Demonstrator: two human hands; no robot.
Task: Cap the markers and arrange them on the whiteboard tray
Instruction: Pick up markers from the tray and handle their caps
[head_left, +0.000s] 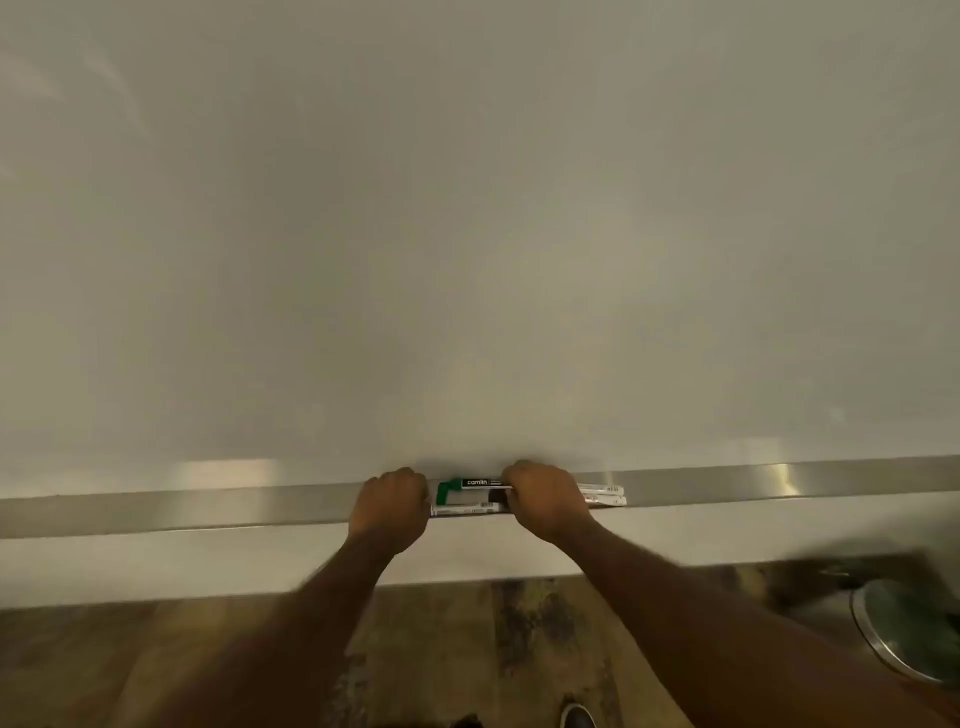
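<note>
A long metal whiteboard tray (208, 506) runs across the view under the whiteboard (467, 234). Several white markers (470, 496) lie side by side on it between my hands; the rear one has a green cap (445, 490) pointing left. Their right ends (605, 494) stick out past my right hand. My left hand (392, 506) rests curled at the markers' left ends. My right hand (543, 499) lies over the markers' middle, fingers closed on them. Which markers each hand touches is hidden.
Below the tray is a white wall strip, then a wooden floor (467, 649). A round metal bin lid (904, 629) sits at the lower right. A dark shoe tip (576, 717) shows at the bottom edge.
</note>
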